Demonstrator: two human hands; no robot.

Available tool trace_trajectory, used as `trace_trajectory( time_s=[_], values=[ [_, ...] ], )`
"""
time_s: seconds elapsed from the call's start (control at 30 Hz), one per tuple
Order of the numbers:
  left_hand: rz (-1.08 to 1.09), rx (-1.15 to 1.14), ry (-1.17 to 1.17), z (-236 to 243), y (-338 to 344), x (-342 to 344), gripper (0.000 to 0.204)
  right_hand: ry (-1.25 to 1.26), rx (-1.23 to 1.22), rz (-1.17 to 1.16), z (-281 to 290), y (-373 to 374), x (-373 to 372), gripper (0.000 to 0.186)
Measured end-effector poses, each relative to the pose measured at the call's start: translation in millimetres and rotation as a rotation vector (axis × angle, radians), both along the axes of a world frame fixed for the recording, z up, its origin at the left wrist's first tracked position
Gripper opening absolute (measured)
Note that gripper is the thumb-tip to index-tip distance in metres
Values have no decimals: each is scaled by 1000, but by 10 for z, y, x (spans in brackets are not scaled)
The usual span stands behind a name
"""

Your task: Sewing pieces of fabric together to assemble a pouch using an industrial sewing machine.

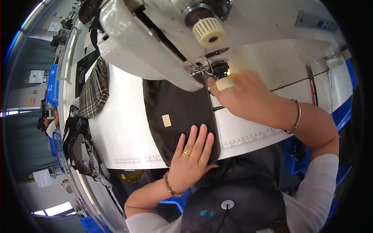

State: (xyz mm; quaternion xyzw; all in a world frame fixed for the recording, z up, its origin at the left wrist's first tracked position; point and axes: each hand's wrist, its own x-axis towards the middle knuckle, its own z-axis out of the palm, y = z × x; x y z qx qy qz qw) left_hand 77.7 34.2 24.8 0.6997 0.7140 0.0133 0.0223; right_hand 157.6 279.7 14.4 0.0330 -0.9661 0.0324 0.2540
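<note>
White tabletop (124,136): carries everything; printed ruler strips along its near edge, on both sides of the dark fabric panel.
Sewing machine (155,42): off-white head, hangs over the far end of the panel; ribbed cream knob (209,32) on its upper face.
Dark fabric panel (178,116): black-brown, smooth, flat on the tabletop, running from under the machine's needle area back to the tabletop's near edge. Small cream rectangular label (166,120) near the middle. Right long edge looks bound or folded, a neat straight line leading up to the needle.
Plaid fabric pile (94,91): well left of the panel, untouched.
Right hand (243,93): at the panel's far right corner, just beside the needle (208,66). Fingers curled toward the presser area; pale thimble-like cap on one fingertip. Whether it pinches the edge or only presses it: cannot tell. Metal bangle on that wrist.
Left hand (193,155): released, palm down, fingers spread flat on the panel's near end, pinning it. Gold ring, bead bracelet.
Doing it well (judgement): keep the left palm flat with light, even drag so the panel feeds straight; steer the bound edge with the right fingertips, staying beside the needle line and not under it; don't stretch the edge.
</note>
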Motion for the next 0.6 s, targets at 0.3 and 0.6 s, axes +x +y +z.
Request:
trace_trajectory(
  time_s=[0.3, 0.6],
  values=[
    [42, 528, -289, 10, -224, -124, 26, -160, -1, 44, 39, 19, 23, 16],
    [123, 635, -223, 16, -323, -129, 22, 23, -108, 128, -95, -116, -87, 15]
  ],
)
